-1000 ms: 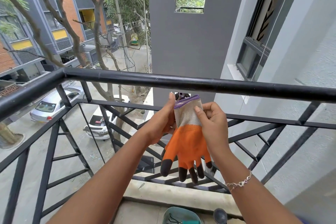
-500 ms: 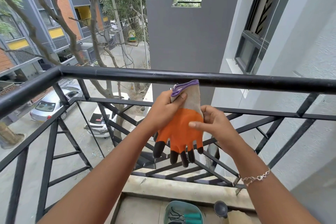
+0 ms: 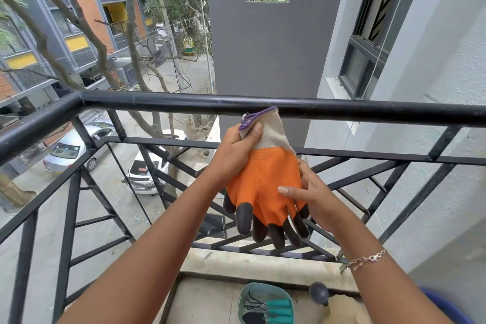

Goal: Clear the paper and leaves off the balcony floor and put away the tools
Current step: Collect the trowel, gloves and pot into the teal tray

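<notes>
The left hand (image 3: 236, 155) clenches round the beige, purple-edged cuff of the gloves (image 3: 263, 184), holding them up just below the black railing (image 3: 157, 102), cuff nearly touching the top bar. They hang with the black fingertips pointing down; it looks like a pair laid together, though that is hard to tell. The right hand (image 3: 313, 200) pinches the orange part, thumb across the front and fingers behind. On the floor below sits a teal tray (image 3: 242, 297) holding green-handled garden tools (image 3: 278, 310).
</notes>
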{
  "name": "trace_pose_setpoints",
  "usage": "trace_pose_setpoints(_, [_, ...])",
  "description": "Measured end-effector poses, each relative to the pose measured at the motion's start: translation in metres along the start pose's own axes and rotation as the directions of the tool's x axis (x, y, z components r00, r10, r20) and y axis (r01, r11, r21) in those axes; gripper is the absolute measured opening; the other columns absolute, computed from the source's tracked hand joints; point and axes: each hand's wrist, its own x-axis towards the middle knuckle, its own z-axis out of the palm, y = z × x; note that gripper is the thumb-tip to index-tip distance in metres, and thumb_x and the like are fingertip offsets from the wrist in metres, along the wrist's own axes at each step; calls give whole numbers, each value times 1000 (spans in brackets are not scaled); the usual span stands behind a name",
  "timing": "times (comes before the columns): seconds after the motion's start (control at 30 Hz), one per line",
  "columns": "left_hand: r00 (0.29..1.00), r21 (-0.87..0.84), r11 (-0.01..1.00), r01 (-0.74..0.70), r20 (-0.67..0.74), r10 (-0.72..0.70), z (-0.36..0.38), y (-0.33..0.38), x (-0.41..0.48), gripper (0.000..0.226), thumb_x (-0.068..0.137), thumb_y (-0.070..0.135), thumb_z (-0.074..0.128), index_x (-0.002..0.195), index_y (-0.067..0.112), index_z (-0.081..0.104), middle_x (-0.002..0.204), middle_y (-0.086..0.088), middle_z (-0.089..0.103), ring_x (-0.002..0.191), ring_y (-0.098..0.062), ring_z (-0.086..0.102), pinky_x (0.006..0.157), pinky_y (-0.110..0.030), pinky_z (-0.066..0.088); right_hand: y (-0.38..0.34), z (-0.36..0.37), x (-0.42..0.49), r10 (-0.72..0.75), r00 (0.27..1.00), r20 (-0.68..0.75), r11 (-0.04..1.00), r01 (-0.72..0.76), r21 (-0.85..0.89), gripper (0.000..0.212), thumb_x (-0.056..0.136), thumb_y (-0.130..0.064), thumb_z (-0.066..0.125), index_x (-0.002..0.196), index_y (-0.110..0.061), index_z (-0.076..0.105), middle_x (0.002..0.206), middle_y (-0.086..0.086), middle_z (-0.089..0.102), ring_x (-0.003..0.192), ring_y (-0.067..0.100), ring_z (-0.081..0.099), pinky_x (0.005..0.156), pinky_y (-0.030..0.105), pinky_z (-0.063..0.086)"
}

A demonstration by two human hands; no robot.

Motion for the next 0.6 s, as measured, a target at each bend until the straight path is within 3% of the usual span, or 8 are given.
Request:
trace_pose_setpoints(0.1, [992, -100, 991, 91, -78, -99, 0, -4, -2, 21, 98, 19, 43, 83, 22, 57, 78, 4, 56, 74, -8, 54, 71, -23, 44, 2, -5, -4, -17, 1000, 1, 1000, 17, -24, 65, 57, -36, 75, 115, -23, 50, 108, 2, 63, 97, 20, 64, 76, 34, 54])
trace_pose_setpoints(0.2, [982, -153, 979, 134, -111, -152, 0, -9, -3, 20, 98, 21, 45, 84, 26, 58, 84, 4, 59, 82, -12, 56, 81, -30, 46, 8, -9, -7, -75, 997, 16, 997, 75, -16, 24, 68, -27, 70, 89, -17, 63, 92, -5, 67, 81, 12, 65, 70, 26, 50])
trace_pose_setpoints(0.23, [979, -147, 977, 152, -110, -169, 0, -10, -4, 19, 98, 22, 45, 86, 27, 58, 86, 3, 60, 86, -13, 57, 85, -31, 46, 11, -11, -8, -81, 996, 20, 996, 82, -19, 16, 69, -26, 70, 81, -16, 65, 98, -7, 68, 84, 11, 65, 72, 24, 50])
trace_pose_setpoints(0.33, [968, -181, 960, 214, -91, -233, -1, -16, -3, 16, 98, 26, 46, 92, 27, 60, 94, 0, 62, 96, -19, 58, 92, -39, 46, 17, -13, -6, -78, 997, 24, 996, 79, -32, 23, 65, -35, 68, 69, -12, 63, 122, -8, 62, 105, 12, 63, 75, 23, 51])
trace_pose_setpoints(0.43, [958, -288, 924, 252, -58, -279, -3, -20, -2, 16, 97, 24, 46, 97, 21, 61, 93, -1, 63, 92, -19, 60, 87, -35, 51, 20, -12, -3, -48, 999, 6, 998, 48, -44, 31, 66, -40, 67, 78, -13, 60, 104, -5, 67, 89, 11, 63, 74, 23, 48])
trace_pose_setpoints(0.5, [949, -400, 878, 262, -57, -310, -4, -22, -1, 16, 98, 21, 46, 96, 17, 61, 82, 1, 66, 78, -13, 64, 70, -26, 55, 22, -13, -2, -30, 1000, -8, 999, 30, -28, 36, 64, -41, 68, 90, -19, 56, 86, -2, 63, 78, 12, 59, 72, 27, 47])
trace_pose_setpoints(0.6, [914, -568, 776, 274, -97, -394, -7, -27, -2, 17, 98, 18, 46, 92, 11, 60, 66, 2, 68, 60, -9, 66, 54, -21, 55, 30, -18, 0, 45, 999, 10, 998, -46, 41, 61, 67, -40, 70, 122, -26, 47, 98, 6, 64, 90, 18, 62, 80, 32, 50])
